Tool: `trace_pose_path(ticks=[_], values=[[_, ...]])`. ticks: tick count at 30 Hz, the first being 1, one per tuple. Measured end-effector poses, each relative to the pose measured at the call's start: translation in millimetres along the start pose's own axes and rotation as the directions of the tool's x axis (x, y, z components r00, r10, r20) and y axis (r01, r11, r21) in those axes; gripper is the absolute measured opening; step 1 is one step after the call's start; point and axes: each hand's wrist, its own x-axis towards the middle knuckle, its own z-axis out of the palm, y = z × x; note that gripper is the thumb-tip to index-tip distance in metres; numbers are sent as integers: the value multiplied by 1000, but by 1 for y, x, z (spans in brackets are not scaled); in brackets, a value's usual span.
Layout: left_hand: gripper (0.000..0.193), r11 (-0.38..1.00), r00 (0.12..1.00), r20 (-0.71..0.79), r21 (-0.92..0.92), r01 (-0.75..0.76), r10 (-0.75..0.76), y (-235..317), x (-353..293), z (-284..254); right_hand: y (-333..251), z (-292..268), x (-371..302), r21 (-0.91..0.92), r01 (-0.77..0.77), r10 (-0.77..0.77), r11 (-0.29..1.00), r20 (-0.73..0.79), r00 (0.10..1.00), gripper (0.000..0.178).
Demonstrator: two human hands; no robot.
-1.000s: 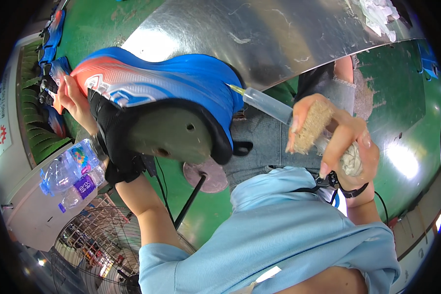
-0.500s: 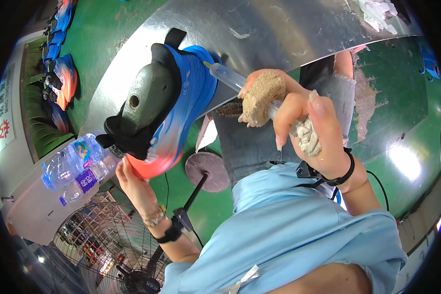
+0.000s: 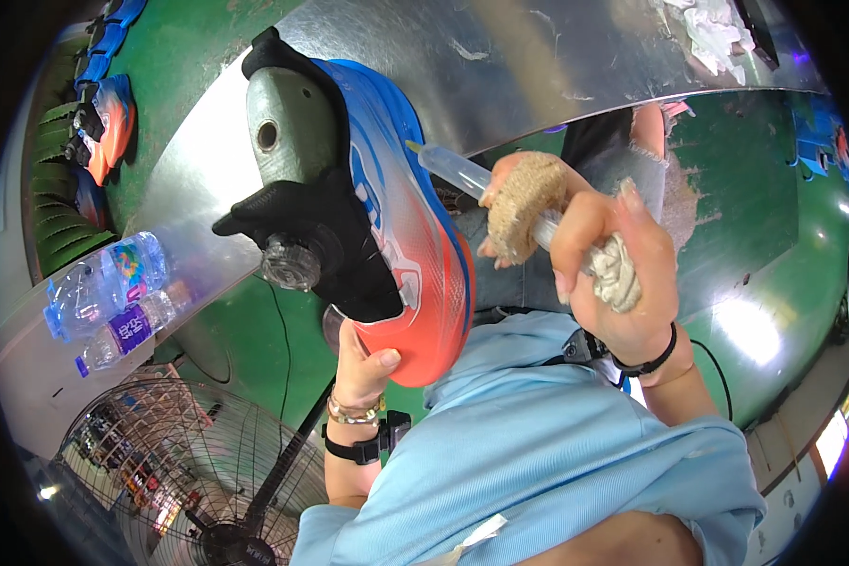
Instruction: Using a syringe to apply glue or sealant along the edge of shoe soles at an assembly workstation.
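My left hand [image 3: 360,370] is closed on the orange toe end of a blue and orange running shoe [image 3: 434,292]. A dark green shoe last [image 3: 291,137] fills the shoe, with the black tongue and collar [image 3: 335,226] around it. In my right hand [image 3: 646,250] is a clear tube [image 3: 457,170], its yellowish tip close to the blue sole edge; I cannot tell whether they touch. A tan fuzzy pad [image 3: 528,206] is wrapped about the tube near my fingers. The same palm holds a crumpled whitish lump [image 3: 615,275].
A metal table [image 3: 415,57] curves across the top, with crumpled white paper [image 3: 712,33] at its far right. Clear plastic bottles [image 3: 123,283] stand at the left. Below them is a fan [image 3: 198,472]. More shoes [image 3: 113,127] sit on a green rack [image 3: 57,198] at far left.
My left hand has brought the shoe nearer and to the right, turning its side and sole edge toward me. My right hand has shifted slightly right and down with the tube.
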Motion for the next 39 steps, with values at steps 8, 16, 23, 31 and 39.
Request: trace_pose_path(ticks=[8, 16, 23, 31, 39], values=[[83, 987, 988, 138, -128, 94, -76, -25, 21, 13, -28, -9, -30, -114, -73, 74, 991, 2, 997, 36], [71, 852, 900, 434, -456, 255, -37, -15, 68, 75, -65, -13, -32, 77, -40, 41, 996, -16, 999, 61], [55, 714, 857, 494, -653, 251, 150, -4, 104, 115, -102, -20, -39, -4, -102, 101, 995, -110, 989, 50], [68, 780, 874, 449, -609, 146, 187, 1, 129, 127, -103, -16, -41, -61, -68, 50, 996, -260, 964, 47], [63, 778, 878, 352, -628, -35, 324, 13, 144, 156, -92, -26, -38, -119, 89, -97, 989, -64, 993, 50]])
